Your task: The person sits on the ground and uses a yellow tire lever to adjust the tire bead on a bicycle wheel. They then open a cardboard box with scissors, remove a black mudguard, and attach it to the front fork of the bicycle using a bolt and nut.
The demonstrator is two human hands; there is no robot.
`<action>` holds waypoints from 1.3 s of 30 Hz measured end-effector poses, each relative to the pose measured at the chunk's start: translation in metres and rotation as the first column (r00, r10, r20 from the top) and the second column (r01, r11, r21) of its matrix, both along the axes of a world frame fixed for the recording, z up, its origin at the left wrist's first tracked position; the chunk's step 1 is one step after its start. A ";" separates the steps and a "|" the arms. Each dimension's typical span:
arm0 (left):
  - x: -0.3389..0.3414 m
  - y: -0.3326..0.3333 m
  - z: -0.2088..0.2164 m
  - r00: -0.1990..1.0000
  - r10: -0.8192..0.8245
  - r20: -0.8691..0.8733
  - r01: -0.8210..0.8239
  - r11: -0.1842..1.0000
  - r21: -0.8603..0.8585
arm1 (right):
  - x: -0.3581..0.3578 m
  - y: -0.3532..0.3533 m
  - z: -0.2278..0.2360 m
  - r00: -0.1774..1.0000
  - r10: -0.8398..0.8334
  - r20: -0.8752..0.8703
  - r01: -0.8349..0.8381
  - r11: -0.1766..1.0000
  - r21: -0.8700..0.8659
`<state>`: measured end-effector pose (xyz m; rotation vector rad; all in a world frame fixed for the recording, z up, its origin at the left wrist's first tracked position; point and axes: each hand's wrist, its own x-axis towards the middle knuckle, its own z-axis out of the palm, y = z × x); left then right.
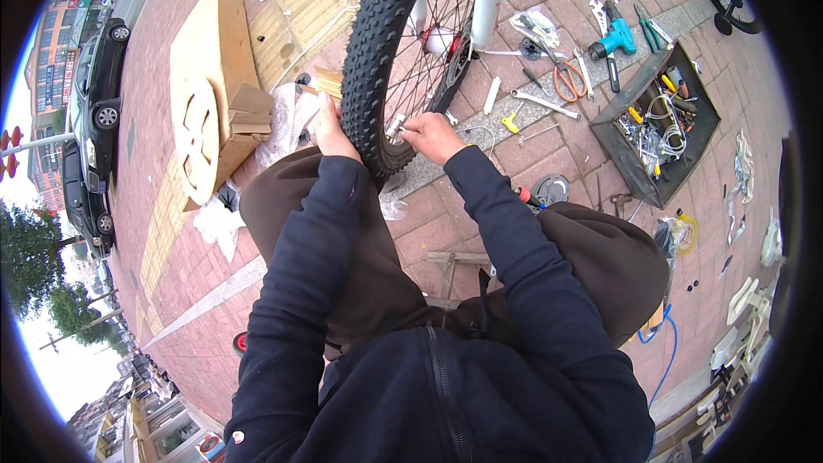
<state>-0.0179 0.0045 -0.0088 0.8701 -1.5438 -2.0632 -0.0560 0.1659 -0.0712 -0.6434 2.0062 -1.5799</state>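
A bicycle's front wheel stands upright between my knees, its knobbly black tyre (364, 56) nearest me. My left hand (335, 133) is closed against the left side of the tyre, one digit pointing up; its other fingers are partly hidden. On the right side, the fingertips of my right hand (435, 137) pinch a small silver cylindrical fitting (395, 126) at the rim, near the lower spokes. The white fork leg (492, 0) and the red-and-white hub (439, 41) are beyond my hands.
At right sits a dark metal toolbox (630, 154) full of tools. A teal cordless drill (615, 37), orange-handled pliers (569, 79) and a wrench (546, 104) lie on the brick paving. An opened cardboard box (219, 60) stands left, beside plastic wrapping (287, 124). Parked cars (99, 103) are farther left.
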 end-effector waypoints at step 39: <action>0.002 0.051 0.017 0.992 0.094 0.085 -0.047 0.893 -0.448 | 0.030 -0.043 0.068 0.586 -0.321 0.744 0.763 0.528 -0.374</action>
